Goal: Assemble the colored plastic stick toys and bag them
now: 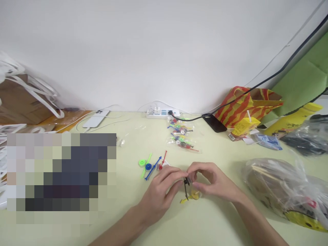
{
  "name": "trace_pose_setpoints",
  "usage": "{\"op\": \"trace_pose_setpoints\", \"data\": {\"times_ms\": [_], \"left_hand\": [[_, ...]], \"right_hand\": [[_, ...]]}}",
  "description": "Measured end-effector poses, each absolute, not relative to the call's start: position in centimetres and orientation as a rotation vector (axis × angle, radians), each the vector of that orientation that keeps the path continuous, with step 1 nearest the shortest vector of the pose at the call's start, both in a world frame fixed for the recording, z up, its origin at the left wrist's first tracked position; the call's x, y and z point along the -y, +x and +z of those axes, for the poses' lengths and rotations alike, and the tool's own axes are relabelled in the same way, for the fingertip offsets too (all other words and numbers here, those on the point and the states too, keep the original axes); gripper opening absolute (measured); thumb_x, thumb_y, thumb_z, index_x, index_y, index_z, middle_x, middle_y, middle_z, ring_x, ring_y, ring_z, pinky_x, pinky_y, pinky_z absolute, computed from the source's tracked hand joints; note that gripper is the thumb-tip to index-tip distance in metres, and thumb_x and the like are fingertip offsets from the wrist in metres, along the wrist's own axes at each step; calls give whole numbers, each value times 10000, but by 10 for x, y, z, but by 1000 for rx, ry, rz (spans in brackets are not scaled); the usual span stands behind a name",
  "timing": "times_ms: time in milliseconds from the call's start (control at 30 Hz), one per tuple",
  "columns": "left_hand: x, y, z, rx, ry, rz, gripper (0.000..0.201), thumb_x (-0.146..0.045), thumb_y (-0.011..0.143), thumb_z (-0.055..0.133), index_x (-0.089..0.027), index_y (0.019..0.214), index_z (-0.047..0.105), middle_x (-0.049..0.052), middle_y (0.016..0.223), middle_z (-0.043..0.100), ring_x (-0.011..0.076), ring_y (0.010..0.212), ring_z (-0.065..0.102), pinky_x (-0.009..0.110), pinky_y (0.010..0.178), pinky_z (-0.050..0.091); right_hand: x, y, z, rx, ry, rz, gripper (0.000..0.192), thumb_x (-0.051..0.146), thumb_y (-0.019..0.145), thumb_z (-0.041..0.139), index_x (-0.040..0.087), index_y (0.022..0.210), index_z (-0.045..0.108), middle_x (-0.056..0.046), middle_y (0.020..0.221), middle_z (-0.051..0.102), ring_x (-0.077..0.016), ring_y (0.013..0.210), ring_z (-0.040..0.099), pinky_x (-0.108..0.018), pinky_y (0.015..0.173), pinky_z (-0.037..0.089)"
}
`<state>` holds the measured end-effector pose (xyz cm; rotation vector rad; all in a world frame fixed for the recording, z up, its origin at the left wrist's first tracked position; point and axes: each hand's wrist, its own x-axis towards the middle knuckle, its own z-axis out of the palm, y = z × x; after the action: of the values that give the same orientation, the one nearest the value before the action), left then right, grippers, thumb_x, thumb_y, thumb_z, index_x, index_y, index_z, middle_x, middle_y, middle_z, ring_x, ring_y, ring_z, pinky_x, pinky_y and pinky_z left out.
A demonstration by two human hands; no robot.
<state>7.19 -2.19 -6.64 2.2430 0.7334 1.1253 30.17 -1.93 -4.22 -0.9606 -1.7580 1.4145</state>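
A small black plastic arrow spinner (186,192) is pinched between the fingertips of my left hand (162,189) and my right hand (215,181), with its thin shaft pointing down. My fingers cover part of it. Just below it, a yellow arrow (183,200) and a round yellow piece (195,195) lie on the pale green table. Beyond my left hand are a light green spinner (142,163), a blue arrow (154,167) beside a round blue piece (148,166), and a red arrow (164,157) near something white, partly hidden by that hand.
Clear packets of coloured spinners (183,140) lie behind, before a power strip (162,113). A white phone (96,118) sits back left, a black phone (215,123) back right. A drink carton (244,127) and a knotted plastic bag (276,186) stand right. Front left is pixelated.
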Motion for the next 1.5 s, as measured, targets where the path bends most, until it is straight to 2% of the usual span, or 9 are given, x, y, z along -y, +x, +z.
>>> {"op": "trace_pose_setpoints", "data": {"times_ms": [367, 567, 667, 767, 867, 967, 1100, 1367, 1500], "left_hand": [[25, 74, -61, -775, 2141, 1232, 248, -79, 947, 576, -223, 1138, 641, 68, 1070, 707, 189, 1015, 660, 319, 902, 536], [24, 71, -59, -832, 2125, 1185, 173, -107, 968, 557, -220, 1063, 647, 53, 1049, 714, 180, 1023, 657, 311, 911, 521], [23, 71, -63, -883, 2087, 1170, 85, -163, 938, 638, -218, 1000, 620, 40, 1036, 710, 178, 1009, 665, 309, 901, 524], [23, 72, -69, -1007, 2003, 1137, 185, -224, 881, 722, -225, 1002, 582, 24, 1012, 708, 183, 962, 686, 315, 868, 544], [23, 75, -71, -1070, 1943, 1055, 310, -231, 874, 720, -245, 1142, 565, 17, 1019, 724, 188, 945, 703, 323, 854, 562], [22, 77, -68, -1014, 1950, 1041, 245, -220, 920, 651, -249, 1157, 594, 15, 1016, 741, 181, 940, 712, 309, 842, 569], [21, 78, -66, -1058, 1889, 1105, 104, -229, 921, 653, -230, 1025, 649, 12, 949, 747, 171, 871, 719, 289, 790, 587], [24, 78, -70, -1001, 1825, 1327, 303, -243, 812, 803, -244, 1059, 629, -3, 960, 713, 157, 863, 710, 299, 825, 617], [24, 77, -70, -1048, 1809, 1424, 288, -247, 794, 817, -245, 1018, 635, 3, 950, 705, 161, 879, 699, 289, 822, 605]], "right_hand": [[22, 291, -48, 1608, -976, 1399, 299, 305, 878, 714, 221, 1156, 642, -15, 871, 634, -159, 786, 578, -313, 794, 499], [25, 282, -46, 1593, -1009, 1306, 221, 320, 886, 720, 214, 1071, 661, -23, 894, 646, -154, 792, 572, -297, 777, 487], [27, 278, -43, 1601, -1048, 1238, 229, 319, 872, 737, 215, 1068, 678, -24, 894, 661, -160, 801, 582, -301, 782, 487], [28, 273, -41, 1659, -1109, 1150, 229, 330, 863, 748, 227, 1065, 711, -20, 877, 670, -167, 804, 593, -303, 780, 483], [30, 269, -41, 1728, -1114, 1133, 235, 362, 874, 740, 243, 1076, 737, -26, 889, 682, -175, 814, 613, -306, 780, 488], [32, 265, -42, 1715, -1056, 1171, 214, 378, 911, 693, 242, 1071, 731, -36, 929, 697, -179, 836, 631, -317, 818, 501], [32, 266, -44, 1573, -1079, 1147, 206, 401, 949, 627, 225, 1038, 686, -54, 994, 695, -193, 895, 638, -320, 835, 507], [30, 266, -43, 1505, -1096, 1365, 340, 495, 994, 519, 190, 918, 651, -37, 872, 652, -160, 794, 602, -276, 751, 479], [31, 264, -42, 1488, -1027, 1471, 320, 499, 979, 548, 198, 994, 655, -31, 850, 666, -154, 763, 610, -277, 725, 474]]}}
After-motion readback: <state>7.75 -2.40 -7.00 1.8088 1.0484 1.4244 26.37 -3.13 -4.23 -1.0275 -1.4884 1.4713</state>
